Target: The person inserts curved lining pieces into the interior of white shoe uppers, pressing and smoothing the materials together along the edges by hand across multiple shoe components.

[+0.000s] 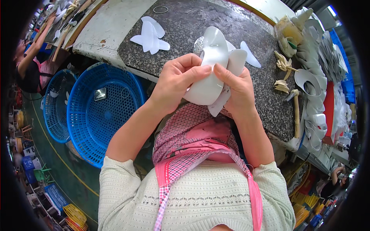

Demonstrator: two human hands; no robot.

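Both my hands are raised over the near edge of the dark speckled stone slab (177,23), closed on one white, glossy, curved piece (206,90) that looks like a shoe upper. My left hand (177,79) pinches its left side, thumb on top and fingers curled. My right hand (239,86) presses its thumb on the right side; the other fingers are mostly hidden behind. Further white flaps (237,61) stick out beside and beneath the piece. On the slab, a fanned pile of white cut pieces (150,36) lies to the left, and one white cut piece (250,54) to the right.
A hammer (296,115) with a wooden handle lies at the slab's right edge, near crumpled tan scraps (283,63) and stacked white pieces (314,82). A thin ring (160,9) lies far back. Blue baskets (106,69) stand at left; another person (32,71) works beyond.
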